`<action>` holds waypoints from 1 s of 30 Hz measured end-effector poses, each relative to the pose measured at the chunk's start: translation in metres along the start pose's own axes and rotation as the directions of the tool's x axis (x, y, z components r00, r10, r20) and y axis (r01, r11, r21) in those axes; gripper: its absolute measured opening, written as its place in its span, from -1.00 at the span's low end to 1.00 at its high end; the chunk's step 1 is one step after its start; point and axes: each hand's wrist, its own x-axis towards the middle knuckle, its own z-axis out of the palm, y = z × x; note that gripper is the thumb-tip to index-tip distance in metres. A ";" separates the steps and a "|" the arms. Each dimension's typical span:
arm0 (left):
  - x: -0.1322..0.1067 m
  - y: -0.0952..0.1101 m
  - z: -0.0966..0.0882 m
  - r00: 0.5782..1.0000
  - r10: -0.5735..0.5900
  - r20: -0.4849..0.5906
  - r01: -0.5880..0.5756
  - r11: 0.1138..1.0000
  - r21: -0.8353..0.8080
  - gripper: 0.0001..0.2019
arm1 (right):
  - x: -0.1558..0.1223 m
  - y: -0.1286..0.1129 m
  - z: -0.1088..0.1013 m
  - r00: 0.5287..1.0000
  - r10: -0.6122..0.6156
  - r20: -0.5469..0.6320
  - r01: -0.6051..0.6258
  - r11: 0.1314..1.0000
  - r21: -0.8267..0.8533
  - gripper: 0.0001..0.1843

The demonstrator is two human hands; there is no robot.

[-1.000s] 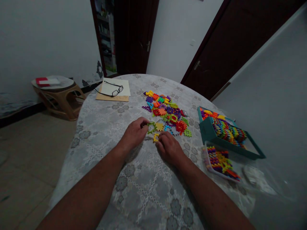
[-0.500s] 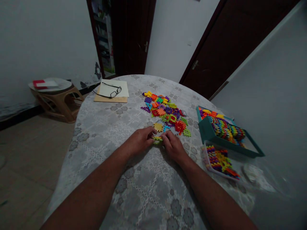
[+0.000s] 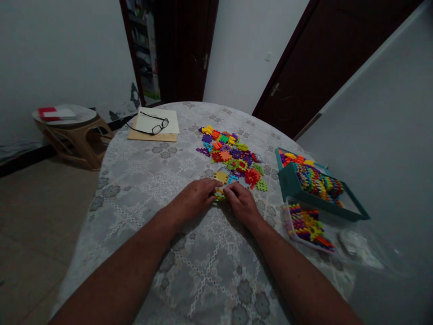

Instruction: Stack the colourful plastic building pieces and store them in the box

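My left hand (image 3: pixel 194 197) and my right hand (image 3: pixel 241 202) meet over the round table's lace cloth (image 3: pixel 189 271), fingers pinched together on small yellow and green plastic pieces (image 3: pixel 219 195) held between them. Just beyond my fingertips lies a spread pile of colourful interlocking pieces (image 3: pixel 233 155), with a single yellow piece (image 3: pixel 221 176) nearest the hands.
A teal box (image 3: pixel 291 183) holding rows of coloured pieces stands at the right, with a clear tray (image 3: pixel 306 223) of more pieces in front of it. Glasses (image 3: pixel 156 127) lie on papers (image 3: pixel 154 124) at the far side. A stool (image 3: pixel 71 135) stands on the floor at left.
My left hand drew back from the pile with a green piece and met my right hand, which held a yellow piece; both now pinch the pieces together.
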 end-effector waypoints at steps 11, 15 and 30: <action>-0.002 -0.009 0.000 0.999 -0.053 0.013 0.053 0.998 -0.015 -0.70 | -0.004 -0.006 0.005 0.995 -0.097 0.036 0.097 0.995 -0.007 -0.69; -0.001 -0.003 -0.004 0.994 -0.101 0.033 0.102 0.995 -0.009 -0.76 | -0.005 -0.003 0.004 0.980 -0.186 0.068 0.187 0.982 -0.010 -0.73; -0.001 0.002 -0.011 0.973 -0.227 0.049 0.227 0.974 0.006 -0.85 | 0.004 0.009 0.005 0.954 -0.265 0.139 0.280 0.628 -0.726 -0.77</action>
